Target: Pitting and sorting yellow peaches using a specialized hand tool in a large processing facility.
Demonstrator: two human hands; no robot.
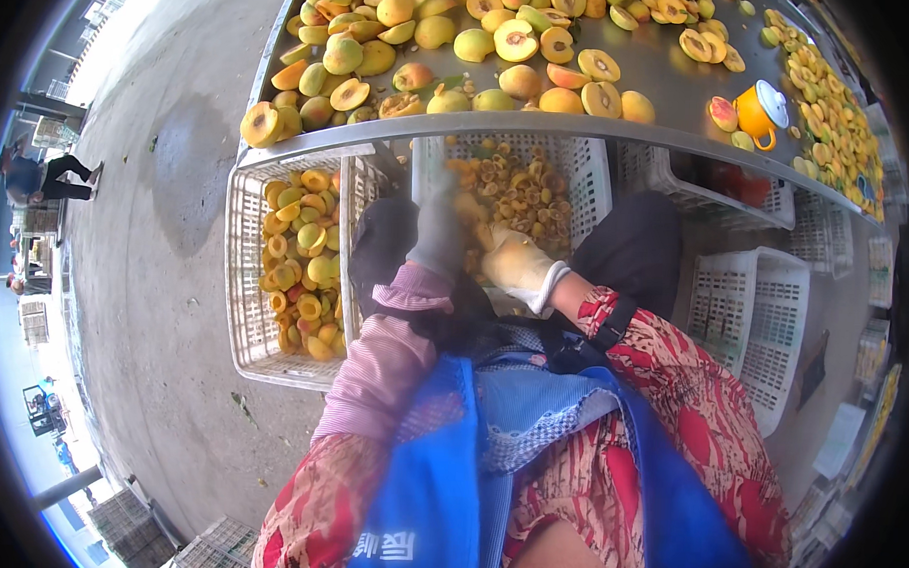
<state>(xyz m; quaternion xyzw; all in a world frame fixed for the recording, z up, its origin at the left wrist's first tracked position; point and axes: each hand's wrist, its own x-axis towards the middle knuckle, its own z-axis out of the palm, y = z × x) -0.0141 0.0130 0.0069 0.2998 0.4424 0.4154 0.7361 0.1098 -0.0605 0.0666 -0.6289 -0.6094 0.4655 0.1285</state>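
Observation:
My left hand (440,223), in a grey glove, is smeared by motion over the near left side of a white crate, so its fingers do not show. Close beside it my right hand (518,263), in a stained pale glove, is closed, with its fingertips toward the left hand. A blurred orange-yellow patch lies between the two; I cannot make out what it is. Under the hands the white crate (585,173) holds many small brownish-yellow fruit pieces. To the left, another white crate (242,277) holds halved yellow peaches (310,254).
Above the crates stands a metal table (671,111) heaped with whole and halved peaches (473,44). A yellow mug (756,112) with a pale lid is near its right edge. More crates, one white (749,314), are at right. A person (43,179) is far left.

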